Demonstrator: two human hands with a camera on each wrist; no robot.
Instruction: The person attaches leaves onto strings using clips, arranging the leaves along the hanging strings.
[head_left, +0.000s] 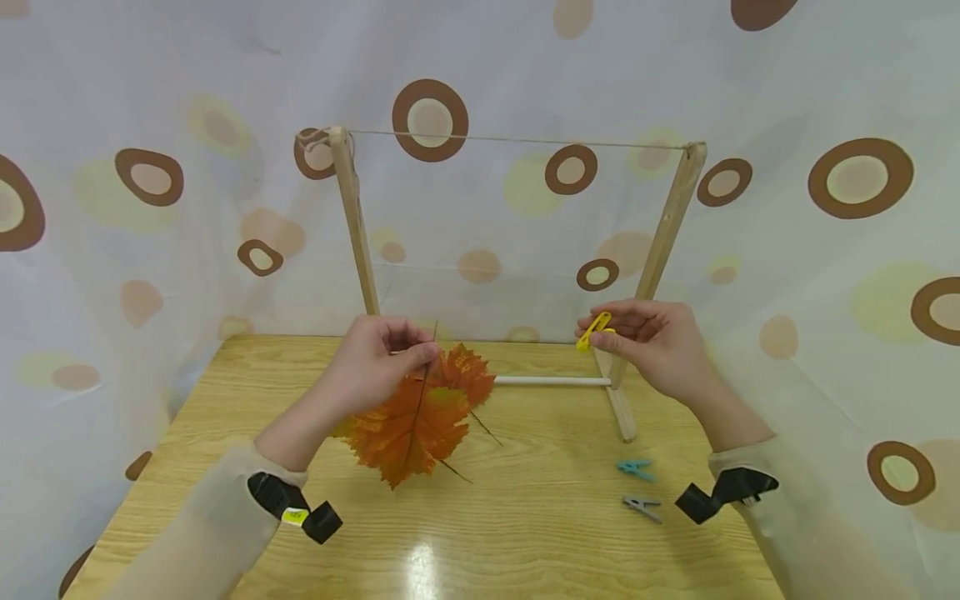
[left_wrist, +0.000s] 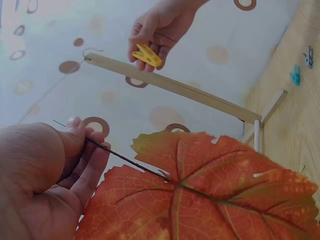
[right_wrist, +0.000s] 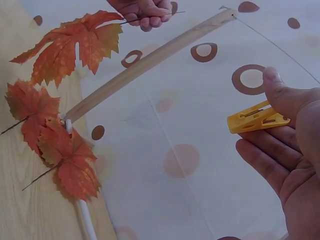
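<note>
My left hand point(head_left: 386, 358) pinches the dark stem of an orange-red artificial maple leaf point(head_left: 412, 425) between thumb and fingers. The leaf hangs below the hand, its blade spread wide in the left wrist view. On the right, my right hand point(head_left: 652, 342) holds a yellow clothespin point(right_wrist: 257, 118) between the thumb and fingers. Both hands are raised in front of a wooden frame point(head_left: 352, 217) with a string point(head_left: 517, 140) tied across its top. More orange leaves point(right_wrist: 70, 160) lie on the table behind the held one, partly hidden by it in the head view.
A teal clothespin point(head_left: 635, 469) and a grey clothespin point(head_left: 642, 507) lie at the right of the wooden table point(head_left: 510, 533). A white rod point(head_left: 551, 381) joins the frame's feet low down. Behind stands a patterned curtain point(head_left: 480, 225).
</note>
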